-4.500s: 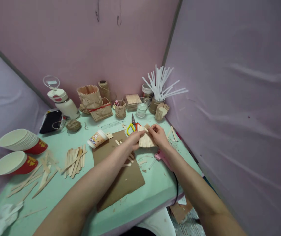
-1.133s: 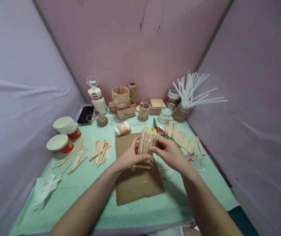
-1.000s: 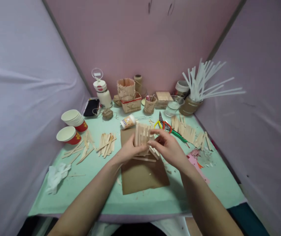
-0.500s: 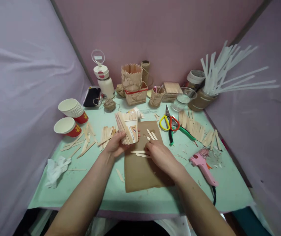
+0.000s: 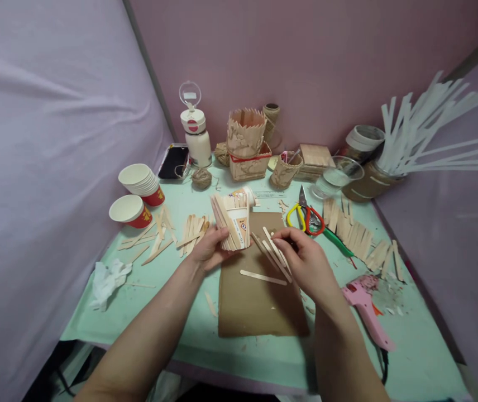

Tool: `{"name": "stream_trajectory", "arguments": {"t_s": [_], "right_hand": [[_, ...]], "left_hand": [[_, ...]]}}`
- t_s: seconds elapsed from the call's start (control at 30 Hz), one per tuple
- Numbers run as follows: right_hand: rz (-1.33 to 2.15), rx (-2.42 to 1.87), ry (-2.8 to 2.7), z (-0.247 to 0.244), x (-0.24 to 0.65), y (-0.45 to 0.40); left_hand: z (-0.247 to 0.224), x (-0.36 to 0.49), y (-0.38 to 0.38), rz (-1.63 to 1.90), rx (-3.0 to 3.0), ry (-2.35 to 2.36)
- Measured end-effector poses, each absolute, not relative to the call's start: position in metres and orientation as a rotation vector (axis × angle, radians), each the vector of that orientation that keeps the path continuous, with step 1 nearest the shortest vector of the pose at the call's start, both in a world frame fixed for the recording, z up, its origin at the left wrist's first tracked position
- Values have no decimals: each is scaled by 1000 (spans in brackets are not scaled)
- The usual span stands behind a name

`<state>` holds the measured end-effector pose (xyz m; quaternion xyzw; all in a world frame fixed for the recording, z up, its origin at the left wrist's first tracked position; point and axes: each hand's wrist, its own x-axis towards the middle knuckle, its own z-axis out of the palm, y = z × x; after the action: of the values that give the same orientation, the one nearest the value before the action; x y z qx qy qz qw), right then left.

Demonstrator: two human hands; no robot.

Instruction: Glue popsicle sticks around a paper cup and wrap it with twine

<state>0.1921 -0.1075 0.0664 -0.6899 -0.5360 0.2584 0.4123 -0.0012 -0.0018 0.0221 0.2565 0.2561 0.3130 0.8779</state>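
Over the far left corner of the brown cardboard (image 5: 259, 312) on the desk (image 5: 189, 329), the left hand (image 5: 214, 249) grasps a paper cup (image 5: 238, 221) partly clad in wooden strips (image 5: 223, 219). The right hand (image 5: 306, 259) is at the loose sticks (image 5: 263, 277) on the cardboard, thumb and fingers drawn together — whether they grip one, I cannot tell. A pink glue gun (image 5: 368, 310) lies to the right.

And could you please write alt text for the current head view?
A person's left hand holds a paper cup partly covered in wooden sticks; the right hand is at loose sticks over cardboard, a pink glue gun nearby.
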Motion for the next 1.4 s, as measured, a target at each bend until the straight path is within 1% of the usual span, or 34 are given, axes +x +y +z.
{"name": "stream_trajectory", "arguments": {"t_s": [0.07,0.23,0.47,0.63,0.8,0.93,1.03,1.17,1.23,1.4], "right_hand": [[666,-1764,-1370,59,189,-103],[573,-1980,-1525,42,185,-99],[601,-2274,-1882,51,150,-102],[598,-2400,-1929,49,126,-103],[521,-2419,-1851,41,133,-104],[539,-2272,-1596,38,159,-104],[535,-1938,-1233,41,175,-106],[751,-1517,-1005,49,174,-109],[816,-1450,-998,51,168,-110],[760,-1473,-1050,48,163,-108]], "left_hand": [[22,-2,-1,664,541,560],[21,1,0,706,579,596],[22,7,-2,741,635,638],[24,5,0,786,672,630],[26,3,1,777,688,589],[26,3,0,784,691,590],[25,6,-2,757,707,617],[17,14,-7,725,820,636],[12,17,-10,703,926,640],[5,20,-16,614,1110,661]]}}
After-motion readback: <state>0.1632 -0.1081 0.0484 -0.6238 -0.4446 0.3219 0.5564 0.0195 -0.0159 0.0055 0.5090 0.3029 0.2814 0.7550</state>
